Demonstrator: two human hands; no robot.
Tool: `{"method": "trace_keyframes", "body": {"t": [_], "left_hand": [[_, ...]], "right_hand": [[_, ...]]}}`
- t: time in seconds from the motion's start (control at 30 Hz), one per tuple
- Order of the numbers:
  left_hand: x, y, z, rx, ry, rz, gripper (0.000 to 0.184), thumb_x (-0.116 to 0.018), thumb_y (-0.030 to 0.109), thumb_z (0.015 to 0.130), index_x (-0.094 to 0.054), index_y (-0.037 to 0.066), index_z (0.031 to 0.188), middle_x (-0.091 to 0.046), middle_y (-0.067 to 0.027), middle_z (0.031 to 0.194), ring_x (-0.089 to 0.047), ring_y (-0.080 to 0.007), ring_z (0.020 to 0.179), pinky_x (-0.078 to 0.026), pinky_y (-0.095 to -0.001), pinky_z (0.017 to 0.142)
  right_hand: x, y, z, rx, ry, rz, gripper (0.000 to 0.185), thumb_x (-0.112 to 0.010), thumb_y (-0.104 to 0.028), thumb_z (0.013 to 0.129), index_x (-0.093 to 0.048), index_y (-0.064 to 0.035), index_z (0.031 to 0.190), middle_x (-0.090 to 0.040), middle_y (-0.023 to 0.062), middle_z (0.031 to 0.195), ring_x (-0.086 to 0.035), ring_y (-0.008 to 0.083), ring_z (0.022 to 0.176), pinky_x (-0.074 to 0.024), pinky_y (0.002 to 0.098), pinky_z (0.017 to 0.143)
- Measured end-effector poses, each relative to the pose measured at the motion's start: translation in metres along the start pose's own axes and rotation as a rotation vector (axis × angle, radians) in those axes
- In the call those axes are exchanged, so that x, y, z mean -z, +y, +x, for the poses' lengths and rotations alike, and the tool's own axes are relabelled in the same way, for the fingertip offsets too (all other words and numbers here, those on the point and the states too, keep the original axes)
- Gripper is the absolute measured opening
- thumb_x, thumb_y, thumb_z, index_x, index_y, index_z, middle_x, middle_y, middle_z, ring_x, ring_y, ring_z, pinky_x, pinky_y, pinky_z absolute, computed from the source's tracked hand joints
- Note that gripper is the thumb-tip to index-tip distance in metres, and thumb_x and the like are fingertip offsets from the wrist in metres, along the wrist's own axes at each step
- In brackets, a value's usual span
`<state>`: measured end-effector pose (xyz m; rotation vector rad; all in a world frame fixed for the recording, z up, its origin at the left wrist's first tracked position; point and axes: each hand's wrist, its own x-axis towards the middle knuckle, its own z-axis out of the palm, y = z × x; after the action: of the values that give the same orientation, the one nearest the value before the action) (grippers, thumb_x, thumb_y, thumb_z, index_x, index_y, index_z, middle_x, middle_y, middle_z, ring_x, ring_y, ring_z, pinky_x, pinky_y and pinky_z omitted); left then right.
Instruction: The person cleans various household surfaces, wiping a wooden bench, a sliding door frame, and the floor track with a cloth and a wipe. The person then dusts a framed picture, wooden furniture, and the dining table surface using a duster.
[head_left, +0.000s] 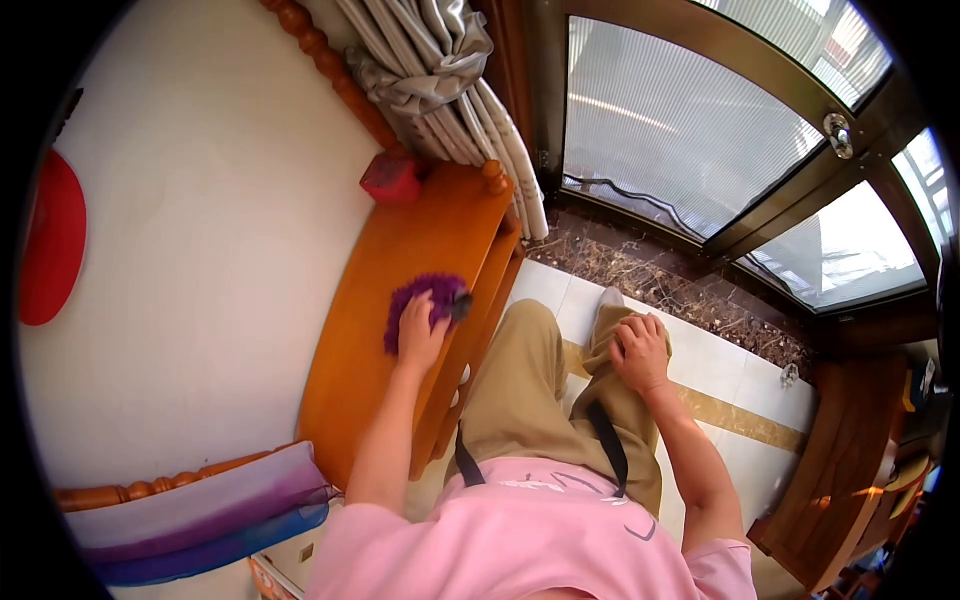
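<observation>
My left hand (421,335) presses a purple fluffy duster (405,297) onto the orange-brown wooden cabinet top (365,345), with its fingers curled over the pile. A dark grey end (461,305) of the duster sticks out on the right, near the cabinet's front edge. The duster's underside is hidden. Over on the right, my right hand (641,352) rests on my bent knee, fingers laid over the brown trouser leg (600,378), holding nothing.
A red box-like object (391,179) sits at the cabinet's far end, beside a wooden knob (494,177). Behind it hangs a tied grey curtain (430,85). Glass doors (690,110) stand ahead, a wooden furniture piece (840,470) at right, and a purple-blue cloth (210,515) at lower left.
</observation>
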<state>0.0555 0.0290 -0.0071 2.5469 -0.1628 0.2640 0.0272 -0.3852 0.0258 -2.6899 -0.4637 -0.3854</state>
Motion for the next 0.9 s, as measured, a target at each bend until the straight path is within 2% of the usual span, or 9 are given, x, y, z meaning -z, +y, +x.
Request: {"method": "trace_keyframes", "body": {"t": [0.13,0.2,0.27,0.5,0.6,0.67,0.8,0.83,0.9], "left_hand": [[0.032,-0.002,-0.08,0.05,-0.011,0.033,0.039,-0.065,0.011,0.085,-0.052,-0.002,0.119,-0.053,-0.0193,0.132,-0.047,-0.0388,0.123,-0.037,-0.0429,0.105],[0.053,-0.018,-0.109,0.168,-0.002,0.056,0.04,-0.064,0.011,0.085,-0.051,-0.002,0.121,-0.053,-0.0186,0.133,-0.047,-0.0386,0.123,-0.036,-0.0426,0.106],[0.065,-0.041,-0.125,0.252,0.142,0.11,0.038,-0.063,0.012,0.088,-0.051,-0.003,0.12,-0.052,-0.0199,0.132,-0.048,-0.0386,0.122,-0.036,-0.0429,0.105],[0.05,-0.054,-0.064,0.345,0.336,0.25,0.035,-0.064,0.019,0.087,-0.053,-0.004,0.11,-0.057,-0.0229,0.121,-0.051,-0.041,0.115,-0.041,-0.0478,0.097],[0.034,-0.037,-0.061,0.272,0.312,0.268,0.035,-0.065,0.02,0.086,-0.054,-0.002,0.11,-0.056,-0.0206,0.124,-0.05,-0.0398,0.117,-0.039,-0.0496,0.099],[0.027,-0.022,-0.073,0.265,0.253,0.259,0.037,-0.065,0.021,0.087,-0.053,-0.001,0.113,-0.054,-0.0189,0.128,-0.047,-0.0393,0.121,-0.035,-0.0514,0.103],[0.03,-0.006,-0.107,0.268,0.158,0.195,0.036,-0.064,0.021,0.088,-0.052,0.0,0.114,-0.05,-0.0162,0.137,-0.043,-0.0415,0.127,-0.032,-0.0504,0.107],[0.034,-0.004,-0.115,0.276,0.161,0.193,0.036,-0.064,0.021,0.088,-0.052,0.0,0.114,-0.05,-0.0162,0.137,-0.043,-0.0415,0.127,-0.032,-0.0504,0.107],[0.038,-0.001,-0.127,0.268,0.14,0.166,0.034,-0.064,0.02,0.087,-0.052,0.001,0.112,-0.05,-0.0157,0.137,-0.043,-0.0416,0.127,-0.031,-0.0506,0.107]], "right_hand": [[0.0,0.004,-0.006,-0.06,-0.011,0.012,0.019,-0.065,-0.021,0.079,-0.064,-0.0084,0.093,-0.062,0.0093,0.108,-0.054,0.0281,0.111,-0.0344,0.0466,0.106],[0.002,0.006,-0.006,-0.071,-0.027,0.009,0.02,-0.065,-0.021,0.08,-0.064,-0.0084,0.095,-0.061,0.0096,0.109,-0.054,0.0285,0.113,-0.0341,0.047,0.106],[0.004,0.005,-0.006,-0.069,-0.017,0.019,0.02,-0.064,-0.02,0.08,-0.064,-0.0085,0.096,-0.061,0.0091,0.108,-0.054,0.0286,0.112,-0.0345,0.0465,0.106],[0.004,0.003,0.008,-0.092,-0.012,0.113,0.017,-0.064,-0.013,0.079,-0.065,-0.0095,0.095,-0.062,0.0087,0.106,-0.054,0.0298,0.11,-0.0369,0.0444,0.103],[0.024,-0.03,0.041,-0.088,0.098,0.366,0.018,-0.061,-0.005,0.08,-0.066,-0.0078,0.097,-0.062,0.0083,0.107,-0.055,0.0295,0.111,-0.0381,0.0412,0.102],[0.08,-0.085,0.078,-0.088,0.148,0.802,0.022,-0.057,0.002,0.082,-0.066,-0.0065,0.1,-0.064,0.0086,0.111,-0.055,0.0272,0.114,-0.0398,0.04,0.1],[0.185,-0.164,0.117,0.26,0.133,1.601,0.024,-0.054,-0.022,0.091,-0.061,-0.0044,0.104,-0.063,0.0176,0.107,-0.056,0.0334,0.113,-0.0431,0.0446,0.097],[0.21,-0.18,0.117,0.341,0.064,1.745,0.02,-0.054,-0.022,0.093,-0.06,-0.0075,0.107,-0.062,0.0146,0.109,-0.053,0.0306,0.117,-0.0384,0.0506,0.102],[0.252,-0.212,0.114,0.462,-0.023,1.925,0.015,-0.053,-0.022,0.097,-0.057,-0.0109,0.107,-0.059,0.0101,0.108,-0.049,0.0257,0.12,-0.0381,0.057,0.104]]}}
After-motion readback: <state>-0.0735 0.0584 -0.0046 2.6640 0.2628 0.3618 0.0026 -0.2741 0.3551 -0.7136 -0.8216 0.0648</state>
